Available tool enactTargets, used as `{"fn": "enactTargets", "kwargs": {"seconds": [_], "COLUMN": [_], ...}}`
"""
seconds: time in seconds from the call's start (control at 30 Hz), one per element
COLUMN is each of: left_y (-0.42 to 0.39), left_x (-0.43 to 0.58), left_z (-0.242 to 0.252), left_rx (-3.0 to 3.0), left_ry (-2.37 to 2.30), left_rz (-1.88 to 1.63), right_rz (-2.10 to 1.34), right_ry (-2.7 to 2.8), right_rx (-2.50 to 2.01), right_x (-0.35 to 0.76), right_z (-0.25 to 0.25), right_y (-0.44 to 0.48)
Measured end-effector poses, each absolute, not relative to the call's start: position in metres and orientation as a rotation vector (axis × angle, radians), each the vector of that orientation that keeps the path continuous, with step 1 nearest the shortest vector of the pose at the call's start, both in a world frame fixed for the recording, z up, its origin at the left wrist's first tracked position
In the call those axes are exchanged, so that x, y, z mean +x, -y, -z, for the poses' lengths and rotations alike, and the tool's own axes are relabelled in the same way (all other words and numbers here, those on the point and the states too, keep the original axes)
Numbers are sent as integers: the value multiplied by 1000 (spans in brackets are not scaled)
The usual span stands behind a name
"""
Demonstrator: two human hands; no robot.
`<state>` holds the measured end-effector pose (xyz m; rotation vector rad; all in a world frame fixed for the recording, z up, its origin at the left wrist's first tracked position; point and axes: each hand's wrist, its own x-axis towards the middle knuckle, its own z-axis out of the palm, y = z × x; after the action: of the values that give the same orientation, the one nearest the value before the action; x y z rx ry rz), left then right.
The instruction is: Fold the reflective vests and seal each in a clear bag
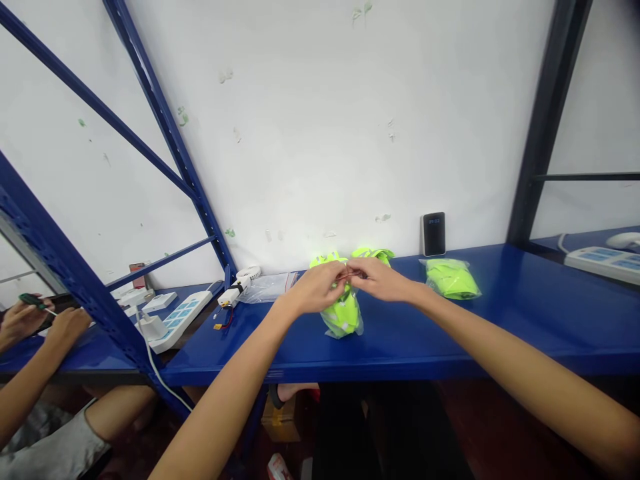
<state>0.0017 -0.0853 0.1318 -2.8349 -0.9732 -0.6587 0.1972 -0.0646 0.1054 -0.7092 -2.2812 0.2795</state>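
While a scuffed white wall (325,120) rose behind everything, a long blue bench (400,340) ran across the view below it. Blue rack posts (167,113) slanted up on the left, and a dark post (545,120) stood toward the right. Beyond the blue posts, a co-worker sat with bent arms. A white power strip (183,320) lay on that side, a plug at its near end; a second strip (610,261) lay at the far right.

The bagged bundle (343,315), bright yellow-green in clear plastic, was at the middle of the bench, directly under the person's two hands; whether its lower end touched the surface could not be told. Both the left hand (320,287) and the right hand (377,278) had their fingers pinching its top, tips nearly meeting along a thin reddish edge. A similar packet (453,279) lay to the right, and loose yellow-green fabric (377,254) showed behind the hands. Left of them lay a flat clear bag (267,288). A black display (433,235) leaned against the wall. Smaller still were the co-worker's green-handled screwdriver (33,301) and a yellow connector (218,327) on short wires.
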Motion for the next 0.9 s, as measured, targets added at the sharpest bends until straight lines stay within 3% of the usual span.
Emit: {"fn": "enactTargets", "kwargs": {"seconds": [0.23, 0.5, 0.73, 0.9], "left_y": [119, 138, 123, 89], "left_x": [-6, -3, -5, 0], "left_z": [-114, -78, -29, -2], "left_rx": [-2754, -2599, -2482, -2394], "left_ry": [899, 623, 324, 456], "left_rz": [253, 119, 514, 885], "right_rz": [-299, -550, -487, -325], "right_ry": [2588, 2658, 2773, 2710], "right_rx": [-561, -540, -614, -736], "right_x": [212, 222, 232, 246], "right_z": [-100, -81, -70, -60], "right_y": [101, 132, 147, 140]}}
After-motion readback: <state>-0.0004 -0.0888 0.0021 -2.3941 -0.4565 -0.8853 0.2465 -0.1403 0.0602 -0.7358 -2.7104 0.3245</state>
